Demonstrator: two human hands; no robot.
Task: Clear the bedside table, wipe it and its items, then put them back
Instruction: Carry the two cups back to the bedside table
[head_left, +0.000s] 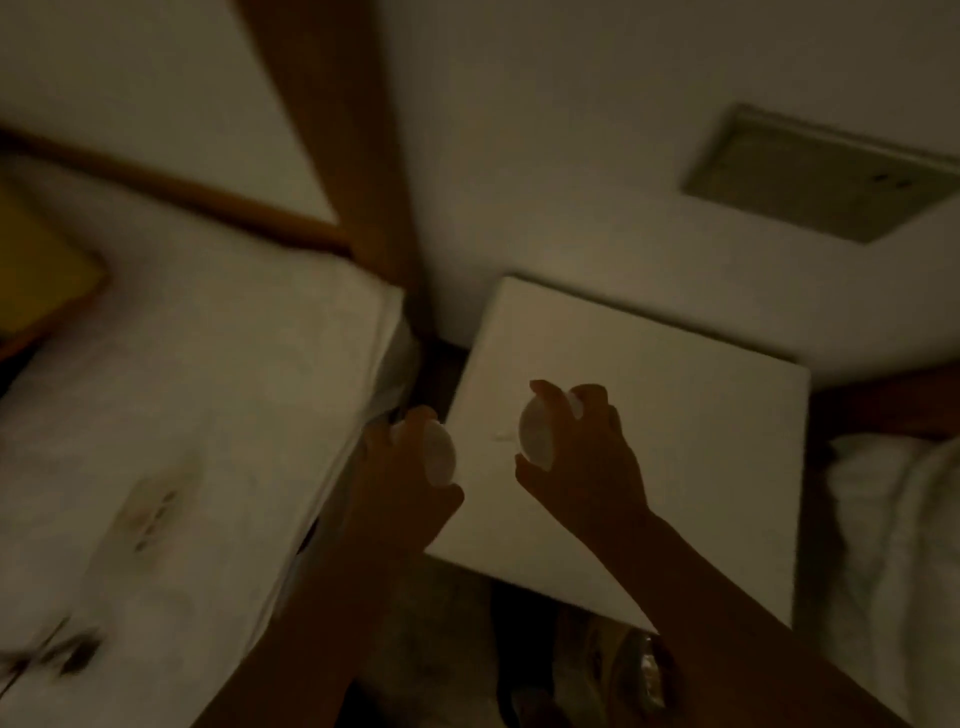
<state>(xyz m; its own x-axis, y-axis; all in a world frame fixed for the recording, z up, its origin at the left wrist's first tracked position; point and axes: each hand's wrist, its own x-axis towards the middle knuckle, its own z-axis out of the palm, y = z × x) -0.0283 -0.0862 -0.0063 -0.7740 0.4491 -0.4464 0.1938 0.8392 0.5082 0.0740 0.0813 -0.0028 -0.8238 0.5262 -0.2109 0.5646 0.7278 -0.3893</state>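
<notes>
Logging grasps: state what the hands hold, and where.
Left hand and right hand each wrap a small pale rounded object around its body; what they are cannot be told.

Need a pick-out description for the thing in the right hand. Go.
Start at the white bedside table between the two beds. The right hand hovers over its near-left part, gripping a pale, rounded object. The left hand holds a similar one, but that sits off the table's left edge.

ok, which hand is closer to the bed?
Left. The left hand holds a pale round object at the bed edge; the right hand is over the bedside table, farther away.
</notes>
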